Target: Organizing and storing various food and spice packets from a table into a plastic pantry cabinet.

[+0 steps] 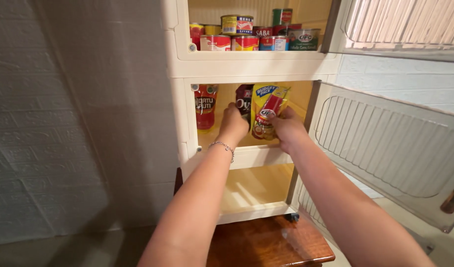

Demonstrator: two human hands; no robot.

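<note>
Hidden: dark brown pouch [244, 99] mostly behind left hand [232, 126]; fingers unseen.
Left hand: on the brown pouch; grasp cannot be told.
Right hand [286, 129]: grasping yellow plastic sauce pouch [267, 111].
Location: both upright, middle compartment of cream plastic cabinet [185, 123], touching hands.

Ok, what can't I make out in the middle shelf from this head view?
- Dark pouch: lower part hidden behind the left hand, so its grip is unclear.
- Yellow pouch: bottom edge covered by the right hand.
- Shelf floor behind both hands: blocked by them.
- Bottom compartment: partly hidden by the forearms.
- Open door: cut off by the right edge.
</note>
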